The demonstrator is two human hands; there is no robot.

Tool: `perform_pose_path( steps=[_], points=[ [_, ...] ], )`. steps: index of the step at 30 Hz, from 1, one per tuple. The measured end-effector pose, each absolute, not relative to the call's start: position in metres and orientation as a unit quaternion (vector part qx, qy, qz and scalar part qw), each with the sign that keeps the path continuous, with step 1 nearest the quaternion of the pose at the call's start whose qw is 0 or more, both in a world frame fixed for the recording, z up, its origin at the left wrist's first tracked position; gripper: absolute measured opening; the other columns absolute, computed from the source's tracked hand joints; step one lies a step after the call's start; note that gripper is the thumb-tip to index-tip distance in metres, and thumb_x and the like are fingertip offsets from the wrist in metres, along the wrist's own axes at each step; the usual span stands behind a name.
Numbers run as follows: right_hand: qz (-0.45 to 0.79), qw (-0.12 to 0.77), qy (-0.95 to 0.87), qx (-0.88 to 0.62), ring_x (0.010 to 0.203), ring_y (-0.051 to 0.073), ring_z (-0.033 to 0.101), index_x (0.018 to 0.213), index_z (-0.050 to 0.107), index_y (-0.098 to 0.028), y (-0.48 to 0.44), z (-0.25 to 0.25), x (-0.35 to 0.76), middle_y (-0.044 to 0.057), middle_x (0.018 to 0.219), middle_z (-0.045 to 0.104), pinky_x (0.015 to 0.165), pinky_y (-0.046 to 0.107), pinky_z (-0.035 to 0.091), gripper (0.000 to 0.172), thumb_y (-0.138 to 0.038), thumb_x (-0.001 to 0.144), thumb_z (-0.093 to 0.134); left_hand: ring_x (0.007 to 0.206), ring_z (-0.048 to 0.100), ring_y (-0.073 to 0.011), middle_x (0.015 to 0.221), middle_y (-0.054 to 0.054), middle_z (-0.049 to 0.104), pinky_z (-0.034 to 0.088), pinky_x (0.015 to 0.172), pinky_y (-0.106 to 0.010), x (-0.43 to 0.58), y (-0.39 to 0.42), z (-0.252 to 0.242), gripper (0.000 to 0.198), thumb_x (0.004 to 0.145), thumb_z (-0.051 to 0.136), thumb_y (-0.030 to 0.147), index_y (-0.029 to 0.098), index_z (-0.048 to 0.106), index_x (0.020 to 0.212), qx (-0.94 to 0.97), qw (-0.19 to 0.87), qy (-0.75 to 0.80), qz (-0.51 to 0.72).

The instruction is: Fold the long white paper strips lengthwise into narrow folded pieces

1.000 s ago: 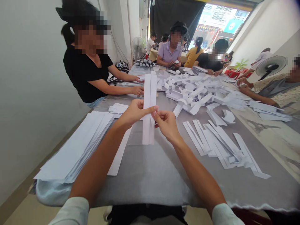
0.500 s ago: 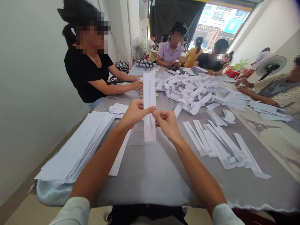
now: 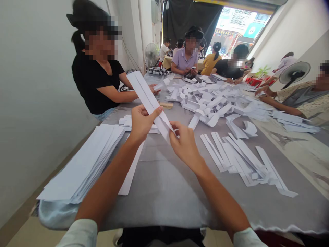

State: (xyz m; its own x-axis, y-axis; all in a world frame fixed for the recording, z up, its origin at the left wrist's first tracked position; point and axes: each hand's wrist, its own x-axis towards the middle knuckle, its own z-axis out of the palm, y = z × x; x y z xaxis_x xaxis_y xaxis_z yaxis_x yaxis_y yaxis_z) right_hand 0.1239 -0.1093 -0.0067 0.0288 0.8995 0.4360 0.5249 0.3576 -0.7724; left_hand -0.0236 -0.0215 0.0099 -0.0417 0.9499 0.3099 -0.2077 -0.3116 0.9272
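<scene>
A long, narrow, folded white paper strip point(image 3: 147, 95) was held in the air above the grey cloth-covered table point(image 3: 164, 195), tilted, with its upper end leaned to the left and its lower end set at the right hand point(image 3: 183, 139). The middle was clamped narrowly by the left hand point(image 3: 142, 120), the thumb being laid across the front face and the fingers being placed behind, presumably so that the strip was kept steady. The lower part of the edge was pinched between the right thumb and forefinger, probably so that the fold there could be controlled without the upper length being bent. A thick stack of flat white paper sheets point(image 3: 84, 161) was located on the table's left side, and loose folded white paper strips point(image 3: 245, 152) were laid out on its right; by this layout, separate piles were apparently kept within reach of each hand. The held strip was matt, plain and flattened, with a straight seam run lengthwise along its face. Near the lower end, a layer appeared to be slightly raised; the underside was hidden.
</scene>
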Motion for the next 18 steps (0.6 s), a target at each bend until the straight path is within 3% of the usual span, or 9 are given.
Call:
perform_pose_path(
  steps=[4,8,14,18],
  points=[
    [0.075,0.498,-0.677,-0.536,0.077,0.023,0.070,0.121,0.077,-0.018,-0.105,-0.014,0.125,0.007,0.095,0.080,0.073,0.034,0.048,0.039,-0.012,0.099,0.045,0.069,0.077,-0.0236,0.085,-0.011,0.080,0.066,0.059,-0.034,-0.022,-0.024,0.011,0.047,0.063,0.102,0.042,0.011,0.079,0.090,0.506,0.519,0.345,0.596],
    [0.047,0.527,-0.661,-0.531,0.065,0.021,0.067,0.119,0.080,-0.018,-0.096,-0.021,0.130,0.005,0.080,0.077,0.067,0.034,0.049,0.036,-0.021,0.103,0.048,0.072,0.077,-0.0243,0.088,-0.012,0.080,0.068,0.062,-0.036,-0.021,-0.022,0.009,0.044,0.061,0.101,0.037,0.010,0.078,0.087,0.479,0.518,0.335,0.624],
    [0.176,0.608,-0.585,-0.507,0.053,0.016,0.061,0.123,0.082,-0.020,-0.089,-0.024,0.133,0.001,0.072,0.071,0.056,0.034,0.061,0.036,-0.034,0.100,0.059,0.074,0.077,-0.0229,0.090,-0.011,0.081,0.066,0.058,-0.031,-0.023,-0.015,0.006,0.044,0.062,0.101,0.037,0.011,0.078,0.089,0.454,0.500,0.330,0.659],
    [0.251,0.679,-0.527,-0.446,0.070,0.017,0.069,0.117,0.080,-0.022,-0.087,-0.019,0.135,0.002,0.088,0.076,0.056,0.030,0.066,0.031,-0.032,0.092,0.065,0.078,0.077,-0.0217,0.093,-0.010,0.080,0.065,0.063,-0.030,-0.022,-0.012,0.006,0.048,0.060,0.104,0.039,0.012,0.078,0.089,0.421,0.500,0.305,0.693]
  ],
)
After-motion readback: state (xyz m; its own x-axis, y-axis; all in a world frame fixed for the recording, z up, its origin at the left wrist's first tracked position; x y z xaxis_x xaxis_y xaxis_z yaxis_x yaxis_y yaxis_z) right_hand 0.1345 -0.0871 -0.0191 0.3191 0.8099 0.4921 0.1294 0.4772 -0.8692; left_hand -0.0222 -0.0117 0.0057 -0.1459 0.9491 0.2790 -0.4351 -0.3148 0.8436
